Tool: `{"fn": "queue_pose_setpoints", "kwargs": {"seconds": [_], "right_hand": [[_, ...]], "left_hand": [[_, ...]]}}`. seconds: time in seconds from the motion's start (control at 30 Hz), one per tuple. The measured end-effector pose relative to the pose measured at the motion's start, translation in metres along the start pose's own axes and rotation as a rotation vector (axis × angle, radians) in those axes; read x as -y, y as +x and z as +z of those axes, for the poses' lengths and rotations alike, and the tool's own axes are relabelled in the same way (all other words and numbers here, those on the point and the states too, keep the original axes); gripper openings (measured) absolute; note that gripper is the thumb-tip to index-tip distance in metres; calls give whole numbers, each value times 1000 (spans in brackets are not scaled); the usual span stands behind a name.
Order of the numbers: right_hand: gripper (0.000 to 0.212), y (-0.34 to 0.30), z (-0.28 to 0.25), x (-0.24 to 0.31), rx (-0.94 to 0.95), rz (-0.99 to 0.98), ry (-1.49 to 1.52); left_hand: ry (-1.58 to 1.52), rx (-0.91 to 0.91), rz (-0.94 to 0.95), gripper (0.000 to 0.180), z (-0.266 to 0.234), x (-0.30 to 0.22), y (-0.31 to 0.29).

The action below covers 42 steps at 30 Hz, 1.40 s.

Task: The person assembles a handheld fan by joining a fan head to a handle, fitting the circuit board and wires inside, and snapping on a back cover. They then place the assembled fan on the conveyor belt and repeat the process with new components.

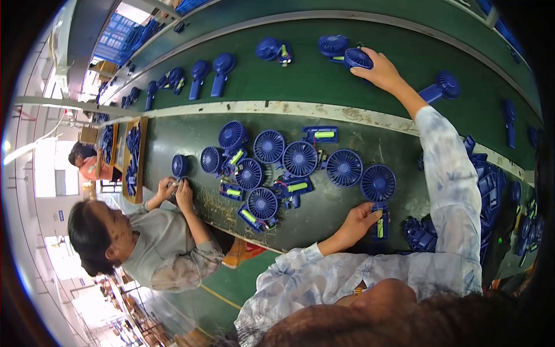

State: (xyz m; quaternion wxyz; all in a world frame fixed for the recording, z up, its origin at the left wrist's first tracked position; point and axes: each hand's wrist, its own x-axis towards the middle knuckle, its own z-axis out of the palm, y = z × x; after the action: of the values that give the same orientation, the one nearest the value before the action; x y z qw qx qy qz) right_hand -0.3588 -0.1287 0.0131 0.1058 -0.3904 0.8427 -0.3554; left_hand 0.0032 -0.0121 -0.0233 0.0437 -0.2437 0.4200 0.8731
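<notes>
My left hand [355,225] is closed on the open handle of a blue handheld fan [378,183], thumb beside its green battery cell [380,224]. That fan lies on the dark bench with its round grille facing up. My right hand [376,68] reaches across to the green conveyor belt, its fingers round the head of another blue fan [358,58]. A further blue fan [333,45] lies just left of it, partly overlapped. Several more fans [344,168] lie left of my left hand, some with handles open and green cells showing.
A pale rail [277,108] separates the bench from the belt [254,84], which carries several fans. Blue fan parts [488,191] are heaped at the right. On the left a co-worker [167,248] handles a small part near a fan head [180,166]; a cardboard box [136,159] stands beyond.
</notes>
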Motion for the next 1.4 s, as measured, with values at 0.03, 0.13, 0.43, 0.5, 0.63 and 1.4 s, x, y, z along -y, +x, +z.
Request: {"fn": "queue_pose_setpoints", "kwargs": {"seconds": [0.03, 0.13, 0.43, 0.5, 0.63, 1.4], "right_hand": [[84, -9, 1, 17, 68, -26, 128], [82, -58, 1, 80, 194, -167, 320], [85, -173, 61, 179, 459, -485, 198], [85, -187, 72, 181, 455, -503, 144], [71, -191, 84, 176, 488, -602, 60], [7, -286, -68, 39, 320, -114, 412]], "left_hand": [[26, 23, 23, 21, 1, 1, 1], [7, 20, 34, 21, 3, -3, 0], [17, 1, 46, 21, -1, 16, 1], [44, -10, 50, 21, 3, 9, 1], [64, -91, -20, 19, 8, -7, -4], [-198, -25, -70, 23, 10, -8, 2]]}}
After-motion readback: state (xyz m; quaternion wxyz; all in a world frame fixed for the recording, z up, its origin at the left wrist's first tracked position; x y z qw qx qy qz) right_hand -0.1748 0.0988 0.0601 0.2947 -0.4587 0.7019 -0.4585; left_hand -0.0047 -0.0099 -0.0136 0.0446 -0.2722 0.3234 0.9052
